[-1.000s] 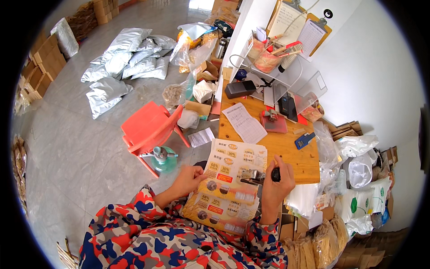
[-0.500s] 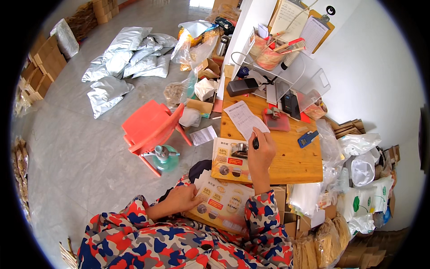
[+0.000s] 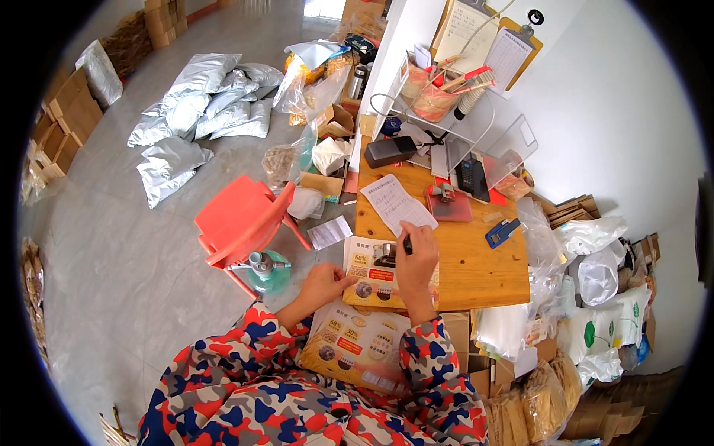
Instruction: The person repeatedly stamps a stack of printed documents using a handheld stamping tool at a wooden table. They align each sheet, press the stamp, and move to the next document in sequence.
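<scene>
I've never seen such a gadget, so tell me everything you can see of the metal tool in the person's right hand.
The metal tool has a shiny, silvery, boxy frame with dark parts and a rounded black handle. The right hand grips the handle and hides part of the tool. The frame is over flat printed packaging at the near left corner of the wooden table; whether it presses down or hovers, I cannot tell.

My sleeves point(image 3: 428, 357) carry camouflage in red, navy, grey and off-white. The packets point(image 3: 372, 348) before me are cream and golden yellow with red patches. My hand tool point(image 3: 384, 255) is silvery, its knob point(image 3: 407, 244) black; the counter point(image 3: 483, 267) is orange-brown, the chair point(image 3: 234, 215) coral red.
</scene>
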The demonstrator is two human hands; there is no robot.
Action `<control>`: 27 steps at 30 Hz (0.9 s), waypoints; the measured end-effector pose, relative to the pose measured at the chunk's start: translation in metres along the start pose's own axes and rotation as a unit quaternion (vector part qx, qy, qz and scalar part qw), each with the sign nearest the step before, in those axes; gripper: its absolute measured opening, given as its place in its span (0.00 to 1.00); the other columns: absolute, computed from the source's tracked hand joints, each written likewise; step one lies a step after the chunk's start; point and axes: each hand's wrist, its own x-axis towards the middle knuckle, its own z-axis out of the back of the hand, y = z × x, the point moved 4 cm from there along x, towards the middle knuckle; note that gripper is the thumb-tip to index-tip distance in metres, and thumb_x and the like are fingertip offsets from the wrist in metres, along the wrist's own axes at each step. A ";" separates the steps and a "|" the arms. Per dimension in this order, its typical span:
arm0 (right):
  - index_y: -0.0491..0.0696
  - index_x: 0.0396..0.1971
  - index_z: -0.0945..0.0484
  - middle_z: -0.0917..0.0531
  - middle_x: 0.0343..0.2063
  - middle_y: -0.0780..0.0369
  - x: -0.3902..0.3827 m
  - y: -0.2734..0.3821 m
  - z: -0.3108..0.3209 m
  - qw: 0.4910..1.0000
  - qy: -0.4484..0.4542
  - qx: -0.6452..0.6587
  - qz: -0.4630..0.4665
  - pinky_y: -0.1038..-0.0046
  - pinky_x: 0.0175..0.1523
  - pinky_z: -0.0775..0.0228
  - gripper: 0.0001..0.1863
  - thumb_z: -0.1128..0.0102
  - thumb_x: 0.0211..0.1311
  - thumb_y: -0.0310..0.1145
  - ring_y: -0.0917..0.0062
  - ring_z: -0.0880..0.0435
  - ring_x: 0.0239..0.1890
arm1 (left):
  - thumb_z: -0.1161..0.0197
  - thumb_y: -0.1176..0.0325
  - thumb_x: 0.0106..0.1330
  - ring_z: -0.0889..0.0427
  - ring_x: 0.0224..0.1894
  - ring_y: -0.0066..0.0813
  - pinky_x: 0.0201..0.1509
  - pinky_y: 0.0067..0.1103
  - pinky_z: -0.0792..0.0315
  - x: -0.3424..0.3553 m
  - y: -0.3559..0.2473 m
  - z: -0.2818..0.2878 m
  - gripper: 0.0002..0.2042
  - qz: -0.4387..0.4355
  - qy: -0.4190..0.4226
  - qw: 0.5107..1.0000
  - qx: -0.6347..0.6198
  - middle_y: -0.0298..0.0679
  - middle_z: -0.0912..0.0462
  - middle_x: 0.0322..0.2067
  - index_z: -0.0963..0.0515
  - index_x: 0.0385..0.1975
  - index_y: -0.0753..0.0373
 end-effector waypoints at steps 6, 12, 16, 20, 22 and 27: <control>0.44 0.39 0.17 0.25 0.24 0.57 0.031 0.022 0.060 0.993 -0.112 0.016 -0.031 0.65 0.33 0.34 0.13 0.38 0.54 0.16 0.64 0.26 0.27 | 0.30 0.60 0.58 0.21 0.15 0.29 0.23 0.27 0.29 -0.001 0.007 0.003 0.16 0.026 -0.011 0.998 -0.051 0.42 0.20 0.14 0.19 0.20 0.69; 0.43 0.40 0.17 0.24 0.24 0.57 0.011 0.026 0.092 0.995 -0.084 -0.034 -0.041 0.67 0.33 0.33 0.13 0.38 0.54 0.15 0.65 0.25 0.27 | 0.32 0.66 0.61 0.25 0.12 0.20 0.15 0.22 0.34 -0.003 0.007 0.003 0.14 -0.025 -0.031 0.999 -0.035 0.38 0.23 0.12 0.22 0.20 0.71; 0.42 0.40 0.18 0.23 0.25 0.58 0.000 0.023 0.103 0.994 -0.081 -0.032 -0.068 0.67 0.33 0.33 0.13 0.39 0.55 0.15 0.65 0.25 0.27 | 0.32 0.67 0.62 0.25 0.13 0.20 0.16 0.22 0.34 -0.011 0.012 0.006 0.13 -0.070 -0.075 0.995 -0.003 0.38 0.22 0.13 0.22 0.21 0.71; 0.42 0.39 0.18 0.22 0.25 0.57 -0.001 0.024 0.107 0.993 -0.087 -0.033 -0.071 0.67 0.34 0.33 0.13 0.39 0.54 0.15 0.65 0.24 0.28 | 0.36 0.69 0.64 0.25 0.14 0.19 0.17 0.22 0.33 -0.019 0.005 0.012 0.11 -0.086 -0.047 0.995 0.037 0.39 0.22 0.13 0.21 0.23 0.71; 0.42 0.39 0.18 0.22 0.25 0.57 0.000 0.023 0.104 0.994 -0.081 -0.035 -0.064 0.66 0.35 0.33 0.12 0.38 0.54 0.15 0.65 0.24 0.28 | 0.38 0.69 0.65 0.25 0.14 0.19 0.17 0.22 0.33 -0.035 0.002 0.013 0.09 -0.053 0.010 0.997 -0.047 0.39 0.22 0.14 0.21 0.28 0.71; 0.43 0.37 0.17 0.22 0.25 0.58 0.007 0.024 0.080 0.997 -0.062 -0.033 -0.030 0.65 0.36 0.33 0.12 0.37 0.52 0.17 0.64 0.24 0.29 | 0.39 0.69 0.66 0.22 0.17 0.23 0.21 0.23 0.30 -0.084 0.020 -0.006 0.10 0.024 0.104 0.983 -0.152 0.41 0.20 0.18 0.22 0.40 0.70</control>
